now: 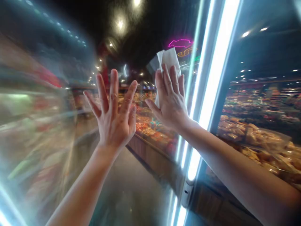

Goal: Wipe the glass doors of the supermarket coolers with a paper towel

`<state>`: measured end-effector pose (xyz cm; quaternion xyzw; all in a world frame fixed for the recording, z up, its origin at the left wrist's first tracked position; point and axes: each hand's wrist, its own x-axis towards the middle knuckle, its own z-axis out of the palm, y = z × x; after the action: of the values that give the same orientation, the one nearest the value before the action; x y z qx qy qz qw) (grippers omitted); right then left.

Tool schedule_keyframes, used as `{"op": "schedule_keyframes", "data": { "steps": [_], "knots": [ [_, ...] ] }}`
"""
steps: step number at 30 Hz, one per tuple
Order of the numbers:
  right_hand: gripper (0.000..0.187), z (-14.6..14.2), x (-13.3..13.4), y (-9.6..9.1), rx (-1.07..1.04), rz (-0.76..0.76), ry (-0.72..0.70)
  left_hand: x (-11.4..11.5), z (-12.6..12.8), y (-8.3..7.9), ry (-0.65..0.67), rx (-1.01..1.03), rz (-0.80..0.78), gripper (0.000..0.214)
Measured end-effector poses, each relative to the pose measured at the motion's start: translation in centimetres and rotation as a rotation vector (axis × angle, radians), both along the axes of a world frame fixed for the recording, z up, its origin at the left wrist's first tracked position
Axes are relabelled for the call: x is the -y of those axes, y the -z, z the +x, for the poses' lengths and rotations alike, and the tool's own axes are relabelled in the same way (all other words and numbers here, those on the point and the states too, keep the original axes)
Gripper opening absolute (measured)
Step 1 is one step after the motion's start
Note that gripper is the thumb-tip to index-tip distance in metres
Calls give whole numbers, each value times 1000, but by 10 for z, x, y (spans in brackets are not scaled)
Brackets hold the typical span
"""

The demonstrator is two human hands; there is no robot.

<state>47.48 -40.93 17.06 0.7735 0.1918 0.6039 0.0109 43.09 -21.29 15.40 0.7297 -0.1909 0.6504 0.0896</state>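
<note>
Glass door (131, 188), lit frame (211, 91): white cloth (168, 59) is pressed flat to the pane under the spread right hand (170, 100); left hand (114, 117) is splayed empty alongside, apparently as a brace.

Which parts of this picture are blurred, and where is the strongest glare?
Head view: the left side is smeared by motion blur; both hands, left hand and right hand pressing a white cloth, stay sharp; the vertical light strip glares white; glass reflections overlay the store scene.
</note>
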Motion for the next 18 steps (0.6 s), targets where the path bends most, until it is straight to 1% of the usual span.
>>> {"op": "schedule_keyframes", "data": {
  "steps": [3, 4, 5, 7, 9, 10, 11, 12, 15, 16, 17, 18],
  "knots": [
    [93, 3, 22, 20, 20, -67, -29, 12, 2, 1, -2, 24, 30, 62],
    [94, 4, 29, 25, 23, -97, -34, 14, 4, 1, 5, 29, 39, 62],
    [93, 6, 35, 26, 26, -114, -34, 15, 5, 2, 9, 24, 48, 62],
    [89, 10, 47, 16, 32, -78, -22, 16, 7, 2, 11, 19, 63, 64],
    [86, 13, 54, 1, 39, 18, -9, 13, 8, 4, -3, 32, 67, 66],
    [86, 14, 55, -3, 46, 59, -8, 10, 8, 6, -19, 37, 66, 68],
    [88, 15, 55, -2, 52, 75, -12, 6, 7, 9, -35, 46, 66, 70],
    [89, 15, 54, 3, 60, 59, -23, 0, 7, 12, -50, 55, 70, 71],
    [95, 15, 41, 25, 85, -83, -69, -25, 5, 19, -107, 49, 94, 75],
    [95, 15, 33, 26, 93, -124, -79, -36, 4, 20, -122, 48, 103, 75],
    [94, 14, 24, 21, 95, -145, -79, -47, 2, 19, -135, 47, 108, 76],
    [92, 13, 14, 11, 95, -145, -70, -58, 1, 18, -146, 50, 109, 77]
  ]
}}
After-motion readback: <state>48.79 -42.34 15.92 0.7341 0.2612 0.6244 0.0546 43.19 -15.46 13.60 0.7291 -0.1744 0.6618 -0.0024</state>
